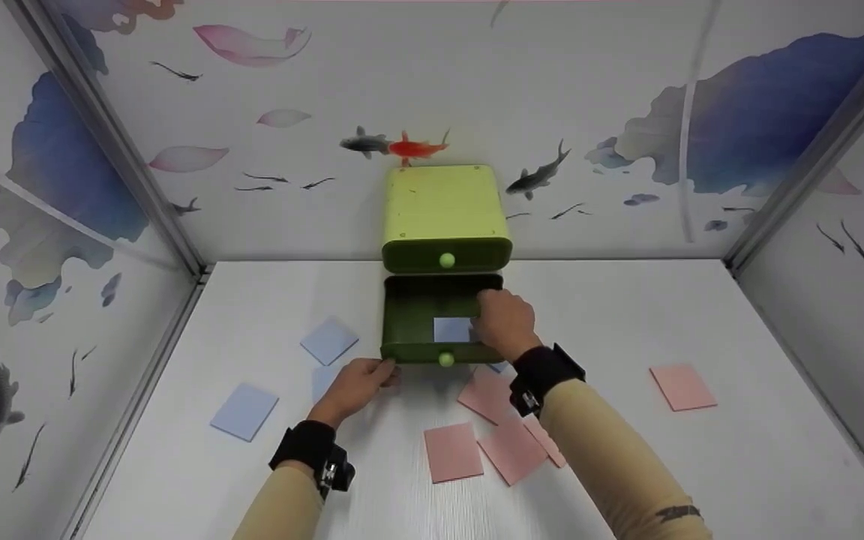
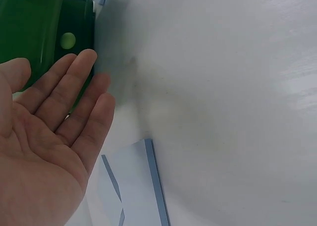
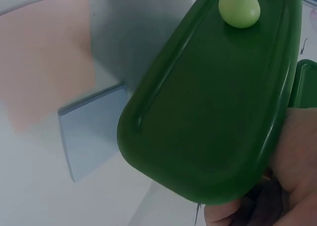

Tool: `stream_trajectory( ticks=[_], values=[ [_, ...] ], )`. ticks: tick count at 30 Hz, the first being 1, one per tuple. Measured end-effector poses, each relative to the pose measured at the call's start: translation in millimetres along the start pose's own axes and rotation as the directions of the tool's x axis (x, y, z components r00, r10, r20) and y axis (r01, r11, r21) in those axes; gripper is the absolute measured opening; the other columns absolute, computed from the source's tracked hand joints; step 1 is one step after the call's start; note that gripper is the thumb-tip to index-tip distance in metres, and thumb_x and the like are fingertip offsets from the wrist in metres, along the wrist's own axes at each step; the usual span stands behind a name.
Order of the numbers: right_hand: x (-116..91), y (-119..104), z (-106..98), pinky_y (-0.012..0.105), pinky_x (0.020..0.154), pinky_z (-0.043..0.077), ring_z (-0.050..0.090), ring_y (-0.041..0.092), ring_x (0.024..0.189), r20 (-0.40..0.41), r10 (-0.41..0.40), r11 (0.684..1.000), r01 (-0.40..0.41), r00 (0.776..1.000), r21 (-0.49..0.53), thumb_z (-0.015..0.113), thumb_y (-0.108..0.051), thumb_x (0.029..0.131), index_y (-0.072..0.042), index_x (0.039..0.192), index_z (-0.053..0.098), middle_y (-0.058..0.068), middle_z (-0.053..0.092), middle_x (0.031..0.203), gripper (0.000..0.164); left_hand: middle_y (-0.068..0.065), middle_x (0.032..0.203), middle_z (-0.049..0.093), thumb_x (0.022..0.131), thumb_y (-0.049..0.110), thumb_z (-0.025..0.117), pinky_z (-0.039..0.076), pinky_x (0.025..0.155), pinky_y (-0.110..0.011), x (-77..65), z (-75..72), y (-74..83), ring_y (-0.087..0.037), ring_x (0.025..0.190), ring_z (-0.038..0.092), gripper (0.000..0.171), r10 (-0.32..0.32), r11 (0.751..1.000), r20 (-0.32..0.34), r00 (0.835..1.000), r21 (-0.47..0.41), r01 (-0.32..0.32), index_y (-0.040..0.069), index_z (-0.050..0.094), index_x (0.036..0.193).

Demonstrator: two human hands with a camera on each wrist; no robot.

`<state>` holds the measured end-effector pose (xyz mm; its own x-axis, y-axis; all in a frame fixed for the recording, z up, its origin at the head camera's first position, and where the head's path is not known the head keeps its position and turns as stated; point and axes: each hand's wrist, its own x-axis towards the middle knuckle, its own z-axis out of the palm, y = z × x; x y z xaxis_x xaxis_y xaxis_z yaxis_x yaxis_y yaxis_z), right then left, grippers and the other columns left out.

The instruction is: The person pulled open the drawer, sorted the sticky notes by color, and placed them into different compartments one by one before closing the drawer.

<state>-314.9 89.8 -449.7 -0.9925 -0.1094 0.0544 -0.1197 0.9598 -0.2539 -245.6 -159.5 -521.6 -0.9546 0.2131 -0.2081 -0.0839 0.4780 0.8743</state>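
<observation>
A two-drawer green cabinet (image 1: 443, 202) stands against the back wall, with its lower drawer (image 1: 413, 352) pulled out. Inside that drawer lies a light blue square pad (image 1: 450, 329). My right hand (image 1: 507, 321) grips the drawer's right side wall, close beside the pad; in the right wrist view a fingertip (image 3: 220, 213) shows outside the wall, while the rest of the hand is partly cut off. At the drawer's front left corner is my left hand (image 1: 361, 382), touching it with fingers extended, palm visible in the left wrist view.
Blue pads (image 1: 329, 340) (image 1: 244, 411) lie left of the drawer. Several pink pads (image 1: 453, 452) are grouped in front, partly under the right forearm, and another pink pad (image 1: 683, 387) lies far right. Patterned walls enclose the white table (image 1: 597, 300) on three sides.
</observation>
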Motion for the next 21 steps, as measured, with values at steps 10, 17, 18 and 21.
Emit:
stream_trajectory(
  ticks=[10, 17, 18, 21],
  values=[
    [-4.0, 49.5, -13.6, 0.05, 0.063, 0.053, 0.066, 0.037, 0.072, -0.185, 0.042, 0.991, -0.017, 0.982, 0.134, 0.059, -0.024, 0.096, -0.006, 0.115, 0.066, 0.019, 0.072, 0.091, 0.027, -0.015, 0.114, 0.07, 0.104, 0.036, 0.043, 0.051, 0.093, -0.041, -0.7, 4.7, 1.9, -0.028, 0.108, 0.065, 0.046, -0.03, 0.999, -0.007, 1.0, -0.017, 0.03, 0.001, 0.068, 0.117],
    [-14.0, 93.8, -1.0, 0.053, 0.07, 0.053, 0.067, 0.041, 0.086, -0.079, 0.118, 0.987, -0.108, 0.99, 0.118, 0.058, -0.023, 0.095, -0.002, 0.116, 0.063, 0.023, 0.069, 0.105, 0.03, -0.015, 0.112, 0.07, 0.104, 0.036, 0.042, 0.051, 0.09, -0.04, -1.2, 12.3, 8.4, -0.025, 0.106, 0.065, 0.046, 0.006, 1.0, 0.019, 1.0, 0.016, -0.007, 0.0, 0.069, 0.115],
    [-15.9, 98.7, 3.0, 0.053, 0.071, 0.053, 0.067, 0.041, 0.087, -0.053, 0.123, 0.987, -0.116, 0.991, 0.113, 0.058, -0.023, 0.095, -0.001, 0.117, 0.063, 0.024, 0.069, 0.107, 0.032, -0.016, 0.113, 0.07, 0.104, 0.036, 0.042, 0.051, 0.091, -0.04, -1.1, 13.9, 10.0, -0.026, 0.107, 0.065, 0.046, 0.012, 1.0, 0.026, 1.0, 0.015, -0.012, 0.0, 0.069, 0.115],
    [-21.1, 109.3, 15.4, 0.052, 0.074, 0.054, 0.067, 0.04, 0.091, 0.009, 0.129, 0.986, -0.13, 0.992, 0.11, 0.059, -0.023, 0.095, 0.002, 0.118, 0.061, 0.025, 0.067, 0.11, 0.035, -0.016, 0.114, 0.07, 0.104, 0.038, 0.042, 0.05, 0.092, -0.042, -0.7, 19.0, 15.8, -0.027, 0.108, 0.064, 0.048, 0.027, 0.999, 0.038, 0.999, 0.016, -0.028, 0.0, 0.069, 0.115]
  ],
)
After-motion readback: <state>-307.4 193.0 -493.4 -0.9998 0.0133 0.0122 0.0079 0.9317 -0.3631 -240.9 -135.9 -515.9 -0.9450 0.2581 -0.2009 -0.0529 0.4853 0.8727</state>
